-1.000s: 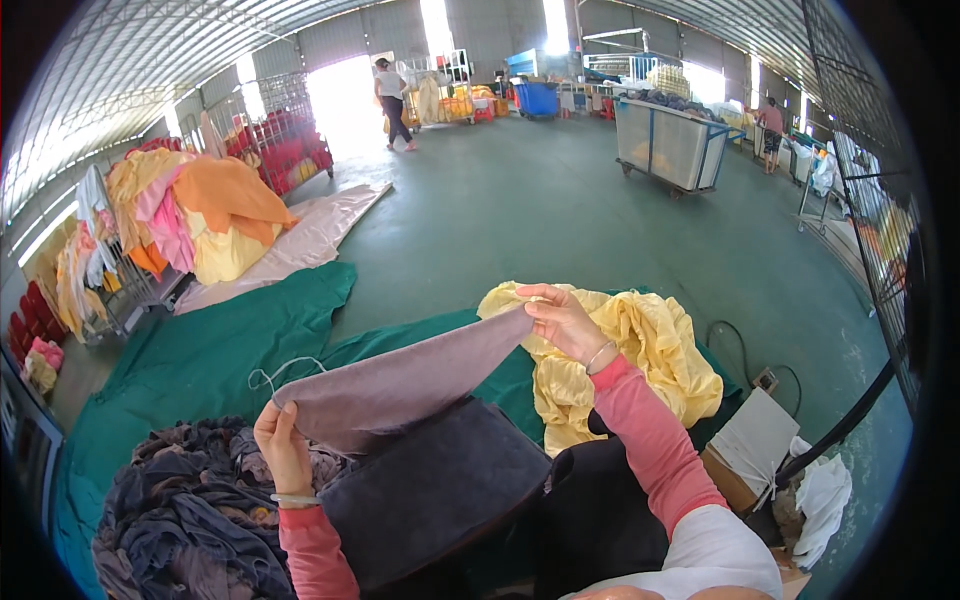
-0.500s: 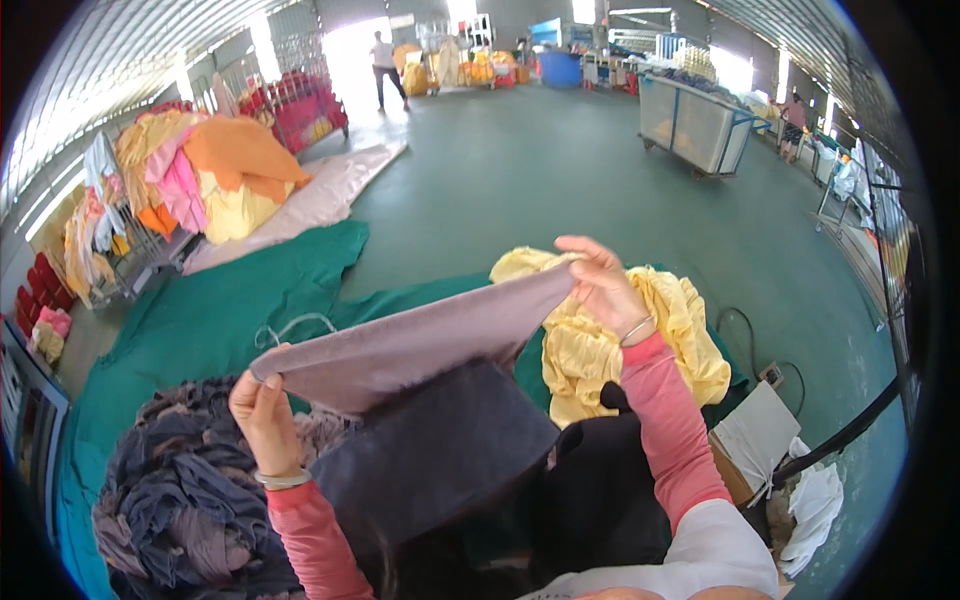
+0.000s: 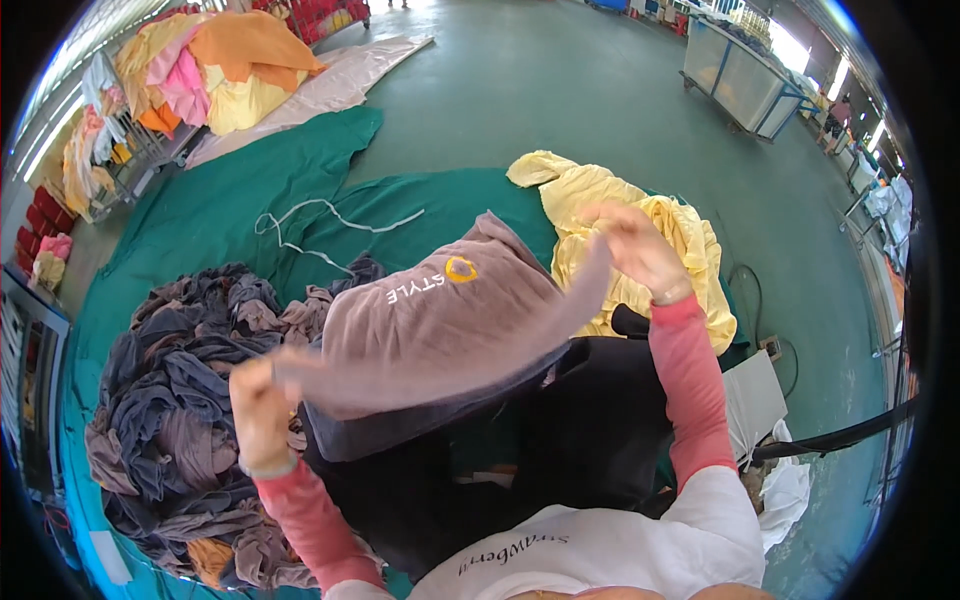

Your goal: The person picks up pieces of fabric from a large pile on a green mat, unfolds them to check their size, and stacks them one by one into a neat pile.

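A mauve-grey towel (image 3: 420,345) with light lettering and a yellow emblem is stretched in front of me, its near edge blurred and sagging between my hands. My left hand (image 3: 262,410) is closed on one end of that edge. Higher up on the other side, my right hand (image 3: 645,250) pinches the opposite end. Below the towel, a dark grey cloth (image 3: 345,435) shows along its lower side, close to my black-clad lap. A heap of crumpled dark grey and mauve cloths (image 3: 175,365) lies beside my left arm. Yellow fabric (image 3: 690,240) is bunched behind my right hand.
A green sheet (image 3: 230,200) covers the floor, with a white cord (image 3: 330,205) on it. Orange, pink and yellow cloths (image 3: 250,50) are piled at far left. A wheeled bin (image 3: 740,75) stands far right. Cardboard (image 3: 755,395) and a black bar (image 3: 840,430) are at right.
The towel has dropped from a raised, taut stretch to a lower, sagging one, and its lettered face now shows. Both hands still grip its ends. The view has tilted downward.
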`<state>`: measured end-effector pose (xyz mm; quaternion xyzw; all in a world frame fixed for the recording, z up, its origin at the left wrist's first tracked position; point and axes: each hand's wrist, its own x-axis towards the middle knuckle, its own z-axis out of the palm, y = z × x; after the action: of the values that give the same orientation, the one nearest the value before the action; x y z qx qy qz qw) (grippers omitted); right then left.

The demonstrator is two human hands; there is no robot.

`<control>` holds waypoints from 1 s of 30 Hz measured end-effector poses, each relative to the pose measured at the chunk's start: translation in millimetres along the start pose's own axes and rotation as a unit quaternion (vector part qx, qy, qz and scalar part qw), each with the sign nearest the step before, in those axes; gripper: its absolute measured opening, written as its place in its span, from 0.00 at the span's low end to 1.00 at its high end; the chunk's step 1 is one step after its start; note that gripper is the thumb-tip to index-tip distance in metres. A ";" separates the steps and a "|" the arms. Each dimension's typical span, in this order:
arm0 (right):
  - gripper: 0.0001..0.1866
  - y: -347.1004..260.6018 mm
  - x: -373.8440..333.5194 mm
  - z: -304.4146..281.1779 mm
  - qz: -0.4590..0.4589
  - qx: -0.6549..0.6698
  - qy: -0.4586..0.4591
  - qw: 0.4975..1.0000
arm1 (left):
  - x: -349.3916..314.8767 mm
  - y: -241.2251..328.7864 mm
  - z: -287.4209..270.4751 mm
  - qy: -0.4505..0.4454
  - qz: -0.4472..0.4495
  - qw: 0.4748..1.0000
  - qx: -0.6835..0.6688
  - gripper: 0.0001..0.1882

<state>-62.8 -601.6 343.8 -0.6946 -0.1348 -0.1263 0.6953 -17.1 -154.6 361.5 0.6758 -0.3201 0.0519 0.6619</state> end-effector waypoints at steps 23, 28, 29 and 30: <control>0.13 -25.2 20.1 57.6 0.100 0.006 0.066 0.993 | 33.0 40.1 -1.6 0.019 -0.109 0.963 0.246 0.19; 0.09 -20.5 -12.1 60.9 0.146 -0.281 -0.191 0.929 | -26.3 40.1 -17.3 -0.152 -0.236 0.845 0.456 0.25; 0.09 -19.8 -10.6 60.9 0.149 -0.280 -0.191 0.929 | -28.9 33.2 -14.6 -0.120 -0.172 0.826 0.522 0.27; 0.09 -19.8 -5.3 61.0 0.132 -0.289 -0.145 0.937 | -29.3 29.3 -11.3 -0.106 -0.149 0.829 0.529 0.27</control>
<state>-75.7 -540.7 360.3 -0.8878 -0.0992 0.0355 0.4480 -50.9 -131.1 373.6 0.9633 -0.2074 0.0422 0.1653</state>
